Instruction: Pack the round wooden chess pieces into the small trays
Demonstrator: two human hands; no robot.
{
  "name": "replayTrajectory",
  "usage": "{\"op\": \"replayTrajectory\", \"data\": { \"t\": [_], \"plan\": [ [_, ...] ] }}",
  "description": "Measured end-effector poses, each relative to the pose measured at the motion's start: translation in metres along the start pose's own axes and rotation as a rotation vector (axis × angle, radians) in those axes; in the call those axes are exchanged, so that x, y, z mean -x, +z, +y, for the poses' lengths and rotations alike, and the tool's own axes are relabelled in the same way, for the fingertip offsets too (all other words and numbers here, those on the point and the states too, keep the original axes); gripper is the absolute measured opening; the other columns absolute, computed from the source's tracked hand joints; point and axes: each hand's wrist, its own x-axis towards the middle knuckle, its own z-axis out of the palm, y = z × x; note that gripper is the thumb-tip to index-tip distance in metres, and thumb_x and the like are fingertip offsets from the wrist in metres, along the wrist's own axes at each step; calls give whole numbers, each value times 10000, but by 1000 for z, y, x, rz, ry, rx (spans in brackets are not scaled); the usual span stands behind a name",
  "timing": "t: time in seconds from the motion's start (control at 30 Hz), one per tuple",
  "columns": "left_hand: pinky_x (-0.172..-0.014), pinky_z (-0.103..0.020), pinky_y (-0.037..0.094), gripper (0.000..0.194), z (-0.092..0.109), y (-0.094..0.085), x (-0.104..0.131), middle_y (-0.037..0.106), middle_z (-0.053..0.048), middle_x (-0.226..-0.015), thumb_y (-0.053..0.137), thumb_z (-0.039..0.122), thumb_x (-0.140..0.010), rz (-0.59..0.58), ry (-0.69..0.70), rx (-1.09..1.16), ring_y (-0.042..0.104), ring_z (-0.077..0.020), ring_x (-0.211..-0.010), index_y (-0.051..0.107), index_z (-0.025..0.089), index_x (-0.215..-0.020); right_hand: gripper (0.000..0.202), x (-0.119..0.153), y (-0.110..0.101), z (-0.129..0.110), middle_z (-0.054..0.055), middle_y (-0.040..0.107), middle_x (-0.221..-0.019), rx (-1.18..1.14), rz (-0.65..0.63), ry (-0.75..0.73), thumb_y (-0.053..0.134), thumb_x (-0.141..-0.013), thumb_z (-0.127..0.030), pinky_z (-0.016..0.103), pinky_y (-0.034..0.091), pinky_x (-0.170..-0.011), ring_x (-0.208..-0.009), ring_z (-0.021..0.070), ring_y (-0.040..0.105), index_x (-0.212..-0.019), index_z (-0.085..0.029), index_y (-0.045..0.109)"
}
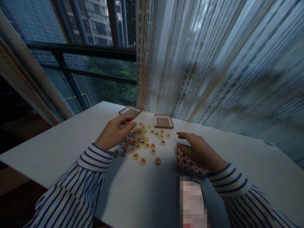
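Note:
Xiangqi pieces [142, 160], round and pale with red or black characters, lie scattered and partly heaped on the white table [142, 196]. My left hand [116, 131] hovers over the left side of the heap, thumb and index finger stretched out with a small gap and nothing visible between them. Over an open box [190, 170] of red-marked pieces in rows is my right hand [200, 150], its thumb and fingers apart. That hand hides the back part of the box. No piece shows in either hand.
Two shallow open box parts, a left one [127, 110] and a right one [163, 121], lie at the table's far edge. A phone [200, 190], partly blurred out, lies in front of the box. Striped curtains [190, 57] and a window railing [95, 50] stand behind the table.

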Motion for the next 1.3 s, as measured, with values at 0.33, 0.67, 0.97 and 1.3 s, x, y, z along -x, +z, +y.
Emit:
{"op": "replayTrajectory", "data": {
  "t": [0.33,0.67,0.97,1.3],
  "plan": [
    [-911,-404,437,505,-4,19,-10,628,-110,-1141,545,466,-777,4,-49,139,583,-240,-1010,571,138,-1161,575,-17,6,-5,121,633,-1114,-29,-77,37,528,-800,-282,429,419,-870,-1015,268,581,-1333,-153,355],
    [-933,-405,428,533,-10,44,-9,586,-101,-1221,511,452,-807,-24,-65,119,547,-246,-1088,486,163,-1254,713,-35,12,1,127,627,-1132,-48,-108,64,521,-797,-297,461,396,-894,-1050,302,565,-1403,-118,190],
    [-1026,-474,318,606,-30,66,3,482,-159,-1324,490,484,-802,-177,135,-124,418,-274,-1234,437,124,-1287,662,-54,28,14,131,622,-1130,3,-163,79,496,-828,-341,380,403,-860,-1023,266,573,-1392,-139,215],
    [-1042,-483,283,512,-28,81,10,458,-143,-1352,469,452,-837,-315,249,-274,379,-274,-1264,475,166,-1262,425,-77,42,29,110,621,-1138,183,-305,58,492,-815,-345,340,431,-807,-986,242,586,-1207,-182,512]
  ]
}}
